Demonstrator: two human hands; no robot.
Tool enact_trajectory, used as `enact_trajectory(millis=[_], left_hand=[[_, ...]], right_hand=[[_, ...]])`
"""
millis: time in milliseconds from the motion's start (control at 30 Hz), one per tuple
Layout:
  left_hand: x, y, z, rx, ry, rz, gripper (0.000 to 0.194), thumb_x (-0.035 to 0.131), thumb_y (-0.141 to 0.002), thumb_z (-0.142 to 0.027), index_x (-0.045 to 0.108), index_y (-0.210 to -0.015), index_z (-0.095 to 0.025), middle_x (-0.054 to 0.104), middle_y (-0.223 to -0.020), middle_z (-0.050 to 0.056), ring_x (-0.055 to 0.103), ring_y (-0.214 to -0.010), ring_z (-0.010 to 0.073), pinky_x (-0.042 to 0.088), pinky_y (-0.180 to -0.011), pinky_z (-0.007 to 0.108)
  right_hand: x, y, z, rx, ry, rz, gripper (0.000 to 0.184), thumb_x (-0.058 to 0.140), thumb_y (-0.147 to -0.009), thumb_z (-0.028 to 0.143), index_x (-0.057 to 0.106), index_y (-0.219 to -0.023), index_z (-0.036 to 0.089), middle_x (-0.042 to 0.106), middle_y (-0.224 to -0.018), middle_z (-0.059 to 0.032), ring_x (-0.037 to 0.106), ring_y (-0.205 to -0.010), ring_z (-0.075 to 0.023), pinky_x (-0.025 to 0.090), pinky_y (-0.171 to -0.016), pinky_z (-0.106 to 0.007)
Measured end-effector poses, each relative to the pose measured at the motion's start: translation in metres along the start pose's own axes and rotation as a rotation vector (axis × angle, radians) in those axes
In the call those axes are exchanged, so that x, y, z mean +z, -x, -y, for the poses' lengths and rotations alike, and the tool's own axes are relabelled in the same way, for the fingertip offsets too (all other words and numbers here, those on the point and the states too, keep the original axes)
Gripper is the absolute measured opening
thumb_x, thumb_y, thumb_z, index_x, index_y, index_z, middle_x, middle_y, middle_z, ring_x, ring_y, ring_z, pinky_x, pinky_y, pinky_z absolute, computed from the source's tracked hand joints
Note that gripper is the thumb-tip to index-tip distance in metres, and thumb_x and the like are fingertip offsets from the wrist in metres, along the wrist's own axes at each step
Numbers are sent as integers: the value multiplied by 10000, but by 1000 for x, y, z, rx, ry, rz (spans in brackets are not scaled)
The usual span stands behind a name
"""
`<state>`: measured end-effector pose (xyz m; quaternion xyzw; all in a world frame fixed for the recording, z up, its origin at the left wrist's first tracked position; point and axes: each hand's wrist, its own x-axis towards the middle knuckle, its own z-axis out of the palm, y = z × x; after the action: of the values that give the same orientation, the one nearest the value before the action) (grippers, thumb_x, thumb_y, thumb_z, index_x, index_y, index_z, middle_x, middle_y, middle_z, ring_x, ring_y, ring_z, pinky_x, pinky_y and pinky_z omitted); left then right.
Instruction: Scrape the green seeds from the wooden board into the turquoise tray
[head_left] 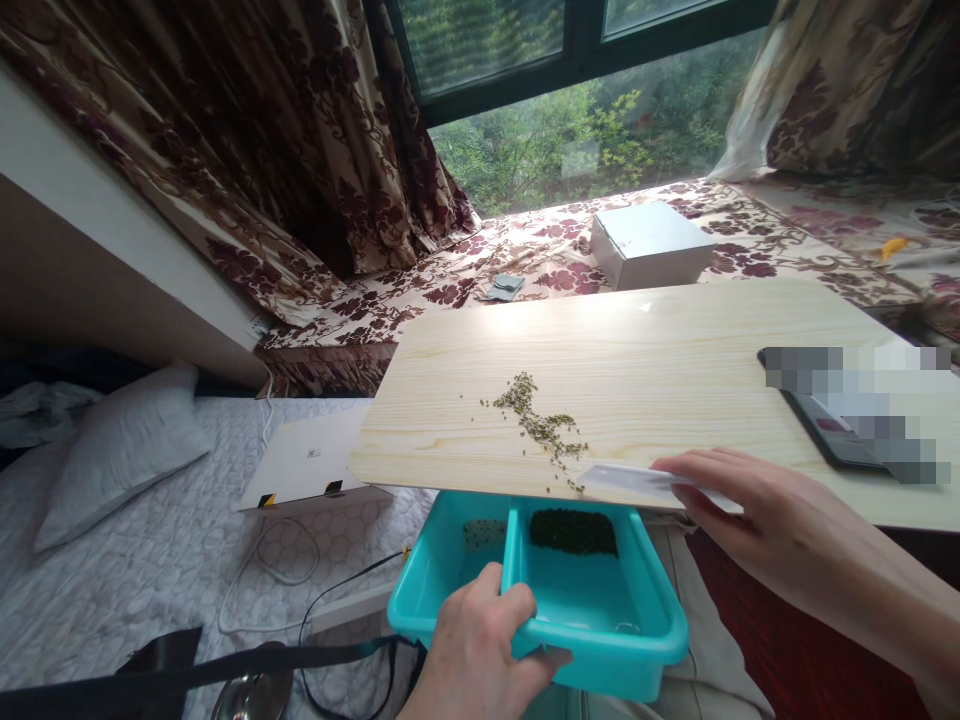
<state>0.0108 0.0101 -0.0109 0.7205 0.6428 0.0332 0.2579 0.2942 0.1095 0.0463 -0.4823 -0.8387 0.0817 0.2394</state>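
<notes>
My left hand (480,640) is closed on the near rim and divider of a turquoise two-compartment box (667,640), held just under the table's front edge. The right compartment has a dark green heap of grains (574,532) at its far side; the left one holds a thin scatter of pale and dark bits (484,534). Between the thumb and fingers of my right hand (739,500) is a flat white plastic strip (622,480), low over the tabletop near the front edge. Its tip is close to small greenish-brown grains (551,432) strewn across the wooden table (645,380).
A dark flat device (832,440), partly blurred out, lies at the table's right. Behind, a white box (652,245) and a small grey-green pouch (504,288) sit on the flowered window seat. On the quilted bed are a white carton (307,460), a pillow (127,450) and cables (285,575).
</notes>
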Motion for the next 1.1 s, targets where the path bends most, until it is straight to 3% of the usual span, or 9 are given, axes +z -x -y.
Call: enact_trajectory(millis=[367, 800, 1100], left_hand=[[-2, 0, -1, -7, 14, 14, 266, 837, -713, -291, 579, -724, -228, 526, -786, -14, 570, -744, 187, 316, -625, 286], [-6, 0, -4, -17, 19, 55, 270, 822, -731, -290, 562, -709, -223, 523, -789, -13, 570, -755, 189, 308, -625, 287], [3, 2, 1, -4, 9, -10, 271, 834, -704, -295, 572, -714, -227, 518, -775, -17, 553, -722, 182, 296, -613, 287]], right_hand=[[4, -9, 12, -59, 69, 23, 312, 446, -907, 165, 745, -968, 228, 807, -905, -75, 747, -746, -262, 574, -569, -353], [2, -2, 1, -24, 46, -13, 280, 479, -924, 218, 750, -996, 233, 812, -925, -52, 752, -769, -234, 572, -609, -325], [10, -11, 8, -26, 72, 20, 305, 461, -912, 185, 754, -990, 217, 805, -930, -74, 742, -786, -250, 570, -615, -340]])
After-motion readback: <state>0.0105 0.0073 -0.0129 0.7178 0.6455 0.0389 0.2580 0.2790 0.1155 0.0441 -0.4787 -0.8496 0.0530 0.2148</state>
